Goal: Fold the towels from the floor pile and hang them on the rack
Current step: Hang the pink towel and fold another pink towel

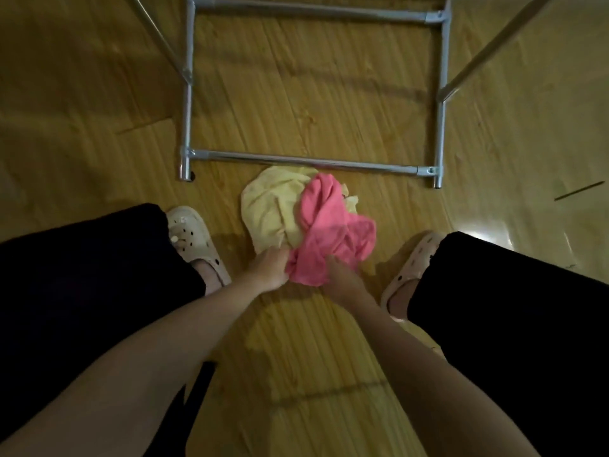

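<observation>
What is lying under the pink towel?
A yellow towel lies partly under the pink towel, on the floor. Whether more towels lie beneath is hidden.

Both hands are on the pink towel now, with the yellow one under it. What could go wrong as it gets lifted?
1. The pink towel lies bunched over the yellow towel, and the left hand grips right at their overlap, so the yellow one may come up too.
2. The pile touches the rack's front floor bar; dragged cloth might catch there.
3. The right hand holds a crumpled wad, so finding an edge to fold may be slow.
</observation>
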`<state>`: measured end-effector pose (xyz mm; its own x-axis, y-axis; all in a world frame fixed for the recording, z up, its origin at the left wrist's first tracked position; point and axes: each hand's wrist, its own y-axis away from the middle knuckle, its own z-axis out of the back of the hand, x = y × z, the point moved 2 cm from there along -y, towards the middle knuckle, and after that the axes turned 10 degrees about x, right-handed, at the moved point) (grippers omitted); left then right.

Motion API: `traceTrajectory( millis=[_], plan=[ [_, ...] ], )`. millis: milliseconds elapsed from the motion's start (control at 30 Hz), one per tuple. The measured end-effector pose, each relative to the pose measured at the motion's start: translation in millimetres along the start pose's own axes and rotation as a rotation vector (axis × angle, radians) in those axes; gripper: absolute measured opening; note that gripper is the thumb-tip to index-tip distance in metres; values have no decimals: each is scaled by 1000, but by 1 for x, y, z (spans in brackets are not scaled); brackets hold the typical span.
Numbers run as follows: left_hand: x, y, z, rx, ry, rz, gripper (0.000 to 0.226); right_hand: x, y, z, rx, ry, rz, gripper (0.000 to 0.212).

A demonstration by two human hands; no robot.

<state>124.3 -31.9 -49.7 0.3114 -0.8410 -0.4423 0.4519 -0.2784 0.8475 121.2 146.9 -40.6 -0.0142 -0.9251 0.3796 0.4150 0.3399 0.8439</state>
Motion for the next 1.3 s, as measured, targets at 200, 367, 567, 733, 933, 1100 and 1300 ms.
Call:
traceTrajectory(
  millis=[200,367,567,733,933,1100,1300],
  plan=[
    [4,-54,-55,-152,490,18,55,-19,-27,-29,-97,-10,-20,57],
    [-9,-60,-52,-214,621,152,26,-30,-43,-26,-60,39,14,62],
    [-35,-37,-28,-321,762,159,12,-32,-40,-5,-110,80,112,25],
    [-54,3,0,-455,792,138,22,-12,-12,26,-162,-38,121,20],
    [-93,78,45,-578,1038,86,7,37,69,71,-312,-228,189,19],
    [-134,154,84,-669,945,-86,16,63,150,101,-506,-396,308,19],
    [-183,242,109,-661,1141,-211,10,87,233,122,-683,-437,515,8]
  ],
)
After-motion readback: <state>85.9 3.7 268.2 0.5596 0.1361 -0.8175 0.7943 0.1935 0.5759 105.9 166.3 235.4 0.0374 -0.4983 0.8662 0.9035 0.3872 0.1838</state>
